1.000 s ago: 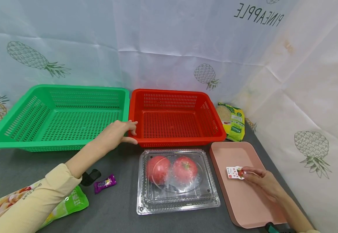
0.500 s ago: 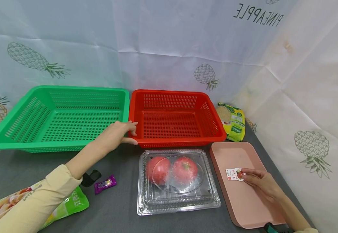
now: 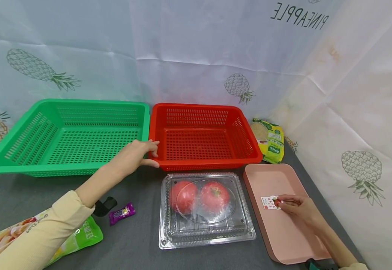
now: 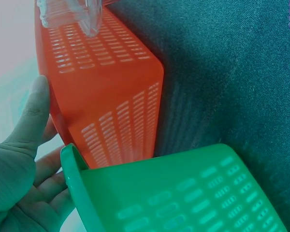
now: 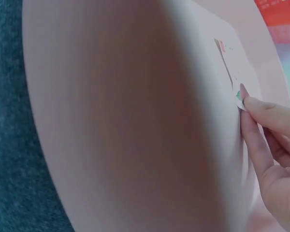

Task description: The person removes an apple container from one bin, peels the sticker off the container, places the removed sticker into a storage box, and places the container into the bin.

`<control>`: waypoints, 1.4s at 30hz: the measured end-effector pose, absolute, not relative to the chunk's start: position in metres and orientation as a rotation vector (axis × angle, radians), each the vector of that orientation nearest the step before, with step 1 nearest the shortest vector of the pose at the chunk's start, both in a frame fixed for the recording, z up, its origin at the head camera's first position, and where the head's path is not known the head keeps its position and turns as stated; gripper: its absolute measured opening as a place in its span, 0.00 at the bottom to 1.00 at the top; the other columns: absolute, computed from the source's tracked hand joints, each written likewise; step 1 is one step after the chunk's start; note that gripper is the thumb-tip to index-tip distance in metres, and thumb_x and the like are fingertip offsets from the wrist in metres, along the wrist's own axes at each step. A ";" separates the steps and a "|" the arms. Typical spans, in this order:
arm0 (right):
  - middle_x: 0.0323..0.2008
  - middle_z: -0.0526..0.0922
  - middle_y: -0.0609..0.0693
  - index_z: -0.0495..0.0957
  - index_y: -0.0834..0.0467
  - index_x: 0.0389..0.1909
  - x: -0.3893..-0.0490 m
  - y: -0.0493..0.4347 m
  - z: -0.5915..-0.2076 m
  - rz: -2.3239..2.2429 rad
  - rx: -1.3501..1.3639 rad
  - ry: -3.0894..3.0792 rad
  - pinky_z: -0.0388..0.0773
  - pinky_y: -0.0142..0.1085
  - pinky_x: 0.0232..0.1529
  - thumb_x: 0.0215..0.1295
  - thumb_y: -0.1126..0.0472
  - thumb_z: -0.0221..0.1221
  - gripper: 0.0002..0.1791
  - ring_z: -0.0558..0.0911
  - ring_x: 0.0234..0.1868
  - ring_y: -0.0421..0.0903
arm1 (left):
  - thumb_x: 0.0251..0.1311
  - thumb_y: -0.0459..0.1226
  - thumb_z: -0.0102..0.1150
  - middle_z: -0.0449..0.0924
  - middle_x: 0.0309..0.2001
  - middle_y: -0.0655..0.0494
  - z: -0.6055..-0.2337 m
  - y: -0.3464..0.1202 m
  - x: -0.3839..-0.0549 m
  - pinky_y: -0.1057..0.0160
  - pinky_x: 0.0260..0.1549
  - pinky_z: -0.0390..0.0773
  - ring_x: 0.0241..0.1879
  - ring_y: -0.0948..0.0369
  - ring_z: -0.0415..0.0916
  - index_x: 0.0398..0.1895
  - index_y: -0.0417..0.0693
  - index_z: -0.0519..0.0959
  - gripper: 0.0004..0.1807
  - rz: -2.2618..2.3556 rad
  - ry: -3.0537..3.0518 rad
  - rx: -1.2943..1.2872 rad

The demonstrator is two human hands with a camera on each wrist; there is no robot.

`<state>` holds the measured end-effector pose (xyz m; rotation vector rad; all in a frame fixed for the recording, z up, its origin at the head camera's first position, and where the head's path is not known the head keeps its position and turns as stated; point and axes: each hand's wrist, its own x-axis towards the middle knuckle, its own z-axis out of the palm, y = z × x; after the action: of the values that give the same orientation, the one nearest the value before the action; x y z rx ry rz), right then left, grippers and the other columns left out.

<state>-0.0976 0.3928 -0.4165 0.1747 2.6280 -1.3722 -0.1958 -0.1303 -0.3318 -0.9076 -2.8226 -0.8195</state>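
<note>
My left hand [image 3: 131,155] grips the front-left corner of the red basket [image 3: 212,162], its thumb outside and fingers over the rim. In the left wrist view the thumb [image 4: 33,111] lies along the red rim, close to the green basket [image 4: 183,169]. Over the pink tray [image 3: 297,243], my right hand [image 3: 300,212] pinches one end of a small white card [image 3: 268,203] printed with red fruit and lettering. The right wrist view has thumb and fingertip on the end of the card [image 5: 234,65], which lies low over the tray floor; the tray's near wall fills much of that view.
A clear plastic box [image 3: 207,234] with two red round fruits [image 3: 214,197] sits left of the tray. A yellow-green Knorr packet [image 3: 273,144] lies behind it. Near the left forearm are a purple-wrapped sweet [image 3: 122,213] and a green packet [image 3: 84,236].
My right hand has shifted slightly left along the tray, the card moving with it. My left hand keeps its place on the red basket's corner.
</note>
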 end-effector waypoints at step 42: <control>0.37 0.82 0.54 0.82 0.66 0.45 -0.093 0.376 -0.417 -1.188 0.132 2.850 0.73 0.27 0.30 0.56 0.63 0.69 0.17 0.73 0.32 0.35 | 0.44 0.39 0.73 0.75 0.57 0.38 -0.332 -0.129 -0.197 0.66 0.17 0.57 0.60 0.45 0.70 0.23 0.48 0.73 0.14 -0.830 -2.864 -0.869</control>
<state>-0.0932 0.3760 -0.4165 0.1320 2.8504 -1.1877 -0.1968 -0.1295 -0.3320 -0.8686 -2.8638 -0.8302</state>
